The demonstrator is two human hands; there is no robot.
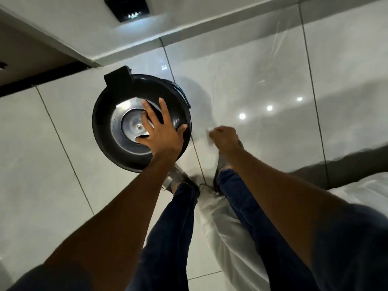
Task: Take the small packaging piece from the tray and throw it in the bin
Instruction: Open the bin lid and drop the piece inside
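A round black bin [105, 114] with a shiny metal centre stands on the tiled floor below me. My left hand [161, 133] lies over its lid [126, 127], fingers spread across the top and the thumb hooked on the right rim. To the right of the bin, my right hand [225, 137] hangs over the floor as a closed fist. It pinches the small white packaging piece [210, 132], which is blurred and mostly hidden by the fingers. The tray is out of view.
The bin's metal foot pedal [173, 177] sticks out toward my feet. My legs in dark jeans stand just behind it. A clear plastic sheet [222, 225] lies on the glossy white floor at the right. A wall base [130, 51] runs behind the bin.
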